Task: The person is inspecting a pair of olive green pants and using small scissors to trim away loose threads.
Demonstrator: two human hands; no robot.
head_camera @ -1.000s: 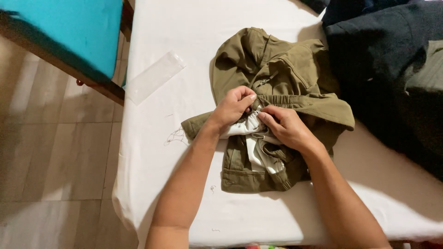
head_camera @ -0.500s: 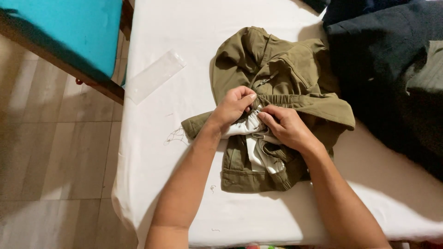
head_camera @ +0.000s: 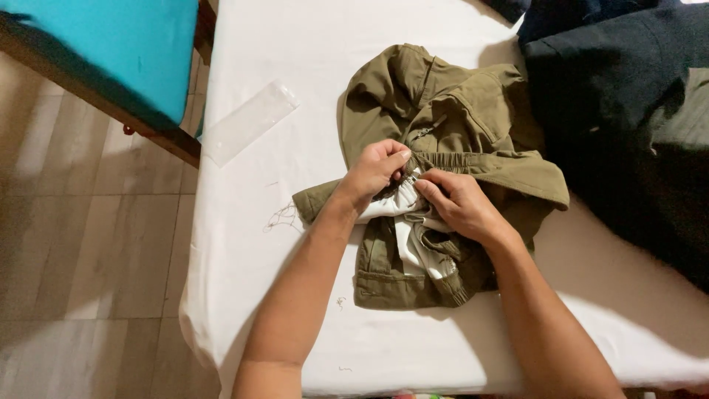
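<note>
Two hands working the waistband of an olive-green garment on a white worktop.
The left hand (head_camera: 375, 171) and right hand (head_camera: 459, 205), fingers curled shut, pinch the gathered waistband and white lining of the olive-green garment (head_camera: 450, 133), which lies crumpled mid-worktop (head_camera: 295, 295). Further left lies a clear plastic sleeve (head_camera: 247, 122); dark clothing (head_camera: 620, 118) is piled at right; a turquoise cushioned seat (head_camera: 111, 52) stands far left.

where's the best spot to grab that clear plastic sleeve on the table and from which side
Take the clear plastic sleeve by its short lower-left end, coming in from the table's left edge. It lies flat and slanted on the white table cover, and that end sits nearest the edge, so fingers could probably slide under it there. Both the left hand and right hand are busy pinching the olive garment.
</note>
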